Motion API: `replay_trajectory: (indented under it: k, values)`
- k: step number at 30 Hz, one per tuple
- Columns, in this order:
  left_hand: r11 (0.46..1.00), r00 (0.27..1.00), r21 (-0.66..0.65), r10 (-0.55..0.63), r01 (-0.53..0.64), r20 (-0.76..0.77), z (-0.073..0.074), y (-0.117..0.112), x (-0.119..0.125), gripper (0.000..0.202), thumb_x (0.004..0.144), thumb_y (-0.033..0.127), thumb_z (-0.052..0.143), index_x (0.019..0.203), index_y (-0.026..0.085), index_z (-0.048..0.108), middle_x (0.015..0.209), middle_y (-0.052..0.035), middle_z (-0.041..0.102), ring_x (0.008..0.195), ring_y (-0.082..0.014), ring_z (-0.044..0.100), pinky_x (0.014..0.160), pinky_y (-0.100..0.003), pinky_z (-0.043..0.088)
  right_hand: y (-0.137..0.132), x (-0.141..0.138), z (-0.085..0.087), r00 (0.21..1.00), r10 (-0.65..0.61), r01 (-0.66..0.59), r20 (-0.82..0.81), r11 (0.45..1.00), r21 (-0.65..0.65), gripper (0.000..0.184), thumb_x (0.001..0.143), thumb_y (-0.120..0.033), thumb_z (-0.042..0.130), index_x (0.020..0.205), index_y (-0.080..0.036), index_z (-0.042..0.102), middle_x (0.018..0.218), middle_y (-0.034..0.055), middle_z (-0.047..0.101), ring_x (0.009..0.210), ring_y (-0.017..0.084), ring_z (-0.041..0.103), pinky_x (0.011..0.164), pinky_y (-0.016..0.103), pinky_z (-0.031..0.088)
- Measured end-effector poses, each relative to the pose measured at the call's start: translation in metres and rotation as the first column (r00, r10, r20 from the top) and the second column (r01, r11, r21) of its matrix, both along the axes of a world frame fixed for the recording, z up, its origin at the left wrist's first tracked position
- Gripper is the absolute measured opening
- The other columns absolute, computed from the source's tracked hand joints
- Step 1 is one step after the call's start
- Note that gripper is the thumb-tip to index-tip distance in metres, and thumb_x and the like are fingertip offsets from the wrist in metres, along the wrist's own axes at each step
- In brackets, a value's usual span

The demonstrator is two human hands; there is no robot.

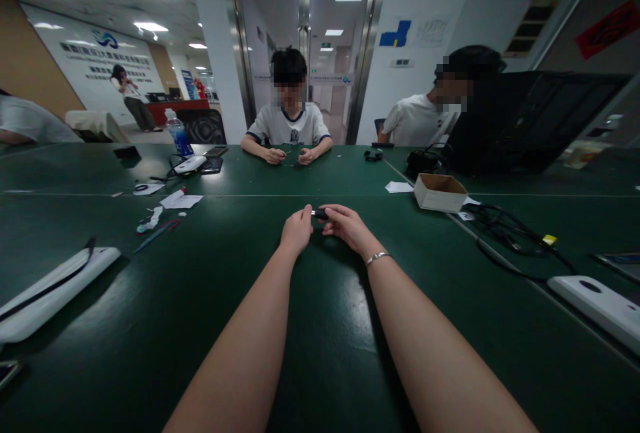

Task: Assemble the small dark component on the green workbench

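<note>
Out in front of me, just above the green table [320,326], both hands meet at a small black object with a silvery end [319,214]. It looks like a USB stick, though its exact kind is too small to tell. My left hand [297,230] is closed, thumb and fingers pinching around the silvery end on the left. From the other side, my right hand [350,228] grips the black part between thumb and fingertips, its other fingers loosely curled. A silver bracelet [379,258] circles the right wrist. Fingers hide parts of the object.
Across the table a person [290,123] handles something small; another person [425,113] sits beside a black monitor [530,120]. On the right lie an open cardboard box [440,193], tangled black cables [505,226] and a white device [597,303]. Papers [181,201] and a white case [60,293] lie left.
</note>
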State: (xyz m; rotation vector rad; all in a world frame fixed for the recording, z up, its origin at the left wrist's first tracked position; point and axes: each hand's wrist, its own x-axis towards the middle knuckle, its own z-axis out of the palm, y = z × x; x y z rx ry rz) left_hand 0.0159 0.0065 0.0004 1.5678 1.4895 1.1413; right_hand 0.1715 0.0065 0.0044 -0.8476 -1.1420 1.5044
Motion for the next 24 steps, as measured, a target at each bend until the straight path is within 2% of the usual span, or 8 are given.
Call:
replay_trajectory:
  k: [5,8,11,14,16,19,21,24]
  values:
    - [0.998,0.982,-0.024,-0.045,0.05,0.182,-0.0029,0.0001,0.0016,0.027,0.088,0.041,0.047,0.076,0.019,0.054,0.062,0.0015,0.052,0.053,-0.0115,0.048,0.046,-0.02,0.032,-0.001,-0.0006,0.002,0.998,-0.055,0.054,-0.027,0.998,-0.04,0.012,0.088,-0.024,0.068,0.093,-0.013,0.069,0.065,0.0048,0.065,0.051,0.012,0.06,0.053,0.023,0.057]
    - [0.997,0.96,0.019,-0.081,0.078,0.267,0.0001,-0.0025,0.0021,0.014,0.08,0.033,0.057,0.084,0.019,0.057,0.065,0.0028,0.051,0.055,-0.0107,0.048,0.043,-0.018,0.033,-0.0016,-0.0004,0.0036,0.996,-0.082,0.08,-0.042,0.995,-0.061,0.011,0.09,-0.023,0.065,0.091,-0.013,0.069,0.062,0.0037,0.063,0.051,0.012,0.059,0.053,0.023,0.058]
    - [0.992,0.944,0.051,-0.122,0.111,0.306,0.0037,-0.0051,0.0025,0.018,0.077,0.031,0.06,0.091,0.019,0.059,0.067,0.0022,0.052,0.057,-0.0109,0.049,0.044,-0.017,0.035,-0.0018,-0.0003,0.0045,0.994,-0.097,0.094,-0.041,0.993,-0.075,0.012,0.091,-0.024,0.064,0.09,-0.013,0.069,0.062,0.0035,0.062,0.051,0.011,0.059,0.054,0.023,0.058]
    - [0.992,0.938,0.05,-0.122,0.112,0.323,0.005,-0.0058,0.0032,0.021,0.084,0.036,0.053,0.089,0.017,0.061,0.068,-0.0003,0.055,0.06,-0.0122,0.052,0.046,-0.018,0.036,-0.0022,-0.0005,0.0047,0.995,-0.095,0.092,-0.037,0.993,-0.077,0.012,0.091,-0.023,0.063,0.09,-0.013,0.069,0.063,0.0039,0.062,0.051,0.011,0.059,0.054,0.023,0.058]
    - [0.991,0.94,0.109,-0.114,0.083,0.321,0.0043,-0.0044,0.0035,0.017,0.084,0.031,0.052,0.087,0.017,0.062,0.072,-0.0015,0.058,0.066,-0.0127,0.055,0.052,-0.019,0.04,-0.0027,-0.0007,0.0048,0.995,-0.092,0.089,-0.032,0.993,-0.074,0.011,0.091,-0.022,0.063,0.09,-0.012,0.069,0.064,0.0041,0.062,0.052,0.012,0.059,0.054,0.023,0.058]
    - [0.977,0.938,0.211,-0.095,0.024,0.334,0.002,-0.0009,0.0035,0.01,0.078,0.018,0.057,0.087,0.017,0.061,0.083,-0.0024,0.063,0.078,-0.0126,0.059,0.067,-0.021,0.045,-0.0035,-0.0009,0.0052,0.996,-0.09,0.088,-0.026,0.994,-0.065,0.011,0.09,-0.022,0.064,0.09,-0.013,0.069,0.064,0.0041,0.062,0.052,0.012,0.059,0.053,0.023,0.058]
    - [0.982,0.933,0.188,-0.068,0.001,0.352,0.0004,0.0012,0.0032,0.011,0.08,0.02,0.057,0.089,0.017,0.061,0.082,-0.0021,0.063,0.075,-0.0121,0.059,0.067,-0.021,0.045,-0.0037,-0.001,0.0055,0.996,-0.087,0.085,-0.026,0.994,-0.063,0.011,0.09,-0.022,0.064,0.091,-0.012,0.068,0.064,0.0041,0.062,0.052,0.012,0.059,0.054,0.023,0.058]
    - [0.995,0.938,0.095,-0.073,0.043,0.338,-0.0015,0.0028,0.0029,0.019,0.088,0.031,0.049,0.09,0.016,0.061,0.064,0.0003,0.057,0.056,-0.0113,0.052,0.055,-0.021,0.04,-0.0034,-0.0011,0.0053,0.996,-0.081,0.079,-0.023,0.995,-0.066,0.01,0.089,-0.022,0.066,0.091,-0.013,0.068,0.065,0.004,0.063,0.052,0.011,0.059,0.055,0.023,0.058]
